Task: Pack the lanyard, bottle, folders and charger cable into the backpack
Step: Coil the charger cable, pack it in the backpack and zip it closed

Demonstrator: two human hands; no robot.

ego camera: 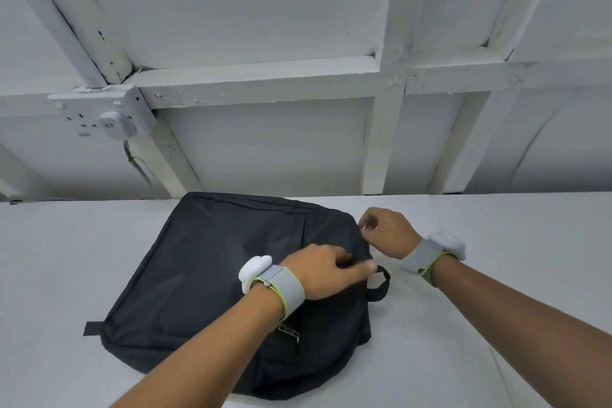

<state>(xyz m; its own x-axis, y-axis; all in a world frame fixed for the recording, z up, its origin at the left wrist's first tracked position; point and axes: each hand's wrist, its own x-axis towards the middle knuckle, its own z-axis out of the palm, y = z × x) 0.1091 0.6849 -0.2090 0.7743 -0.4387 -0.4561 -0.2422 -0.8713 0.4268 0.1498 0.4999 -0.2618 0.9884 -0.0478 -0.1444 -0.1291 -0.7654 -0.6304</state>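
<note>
Black backpack (205, 275) lies flat mid-frame; right hand (385, 232) pinches its zipper pull, left hand (326, 272) grips fabric. No items visible; packing apparently done or unstarted.

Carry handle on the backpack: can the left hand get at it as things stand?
Probably yes. The left hand rests on the backpack with its fingertips right beside the carry handle, and nothing lies between them. The right hand is pinching something small at the bag's far corner, clear of it.

I can read no words, numbers or brand marks anywhere here. The black backpack (212, 275) has plain fabric, and the white wall socket (102, 113) shows no lettering that I can make out.
</note>
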